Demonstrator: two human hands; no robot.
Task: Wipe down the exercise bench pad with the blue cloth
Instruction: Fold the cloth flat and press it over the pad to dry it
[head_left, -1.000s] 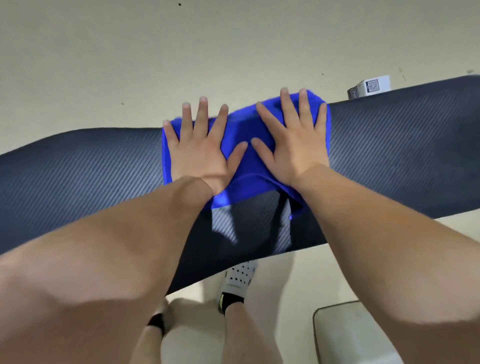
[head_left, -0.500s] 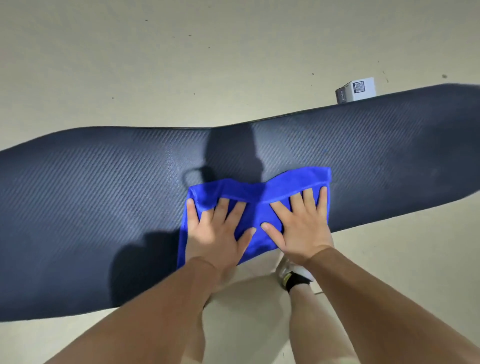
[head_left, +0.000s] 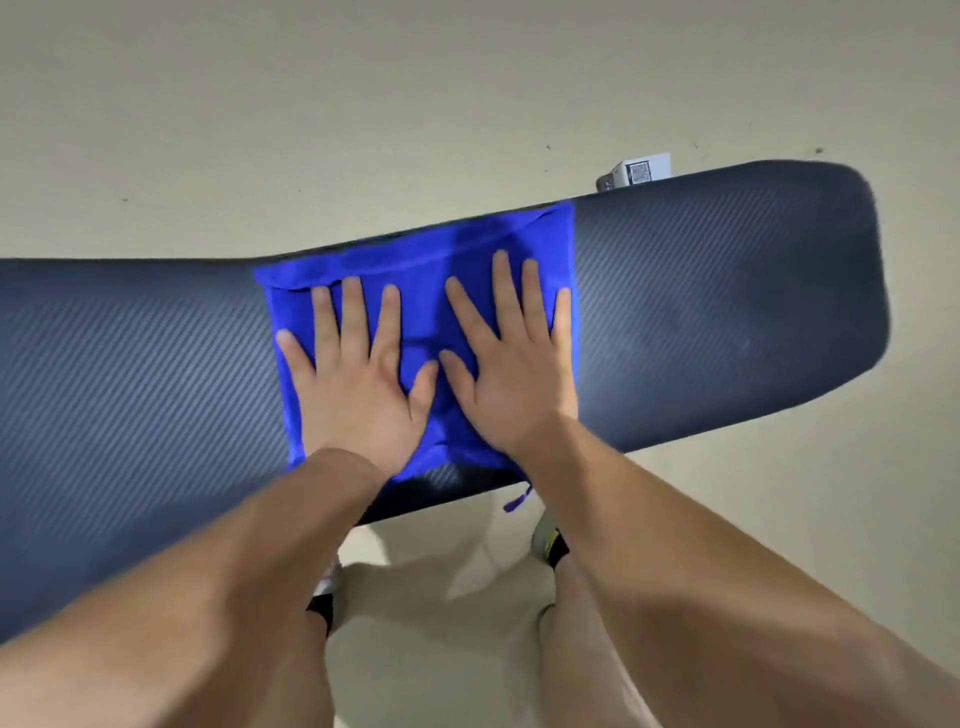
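A long dark exercise bench pad (head_left: 727, 312) with a woven texture runs across the view from left to right. The blue cloth (head_left: 415, 270) lies spread flat on its middle and reaches from the pad's far edge almost to its near edge. My left hand (head_left: 358, 395) presses palm-down on the cloth's left half, fingers spread. My right hand (head_left: 514, 384) lies flat beside it on the right half, fingers also spread. Neither hand curls around the cloth. A small blue loop (head_left: 517, 501) of the cloth hangs over the pad's near edge.
A small white box (head_left: 636, 174) with a printed code sits on the beige floor (head_left: 363, 130) just behind the pad's far edge, to the right. My legs and a shoe (head_left: 545, 535) stand close to the pad's near edge.
The cloth and both hands slid from the pad's far edge to its near edge, then away again, back across the pad towards the far edge.
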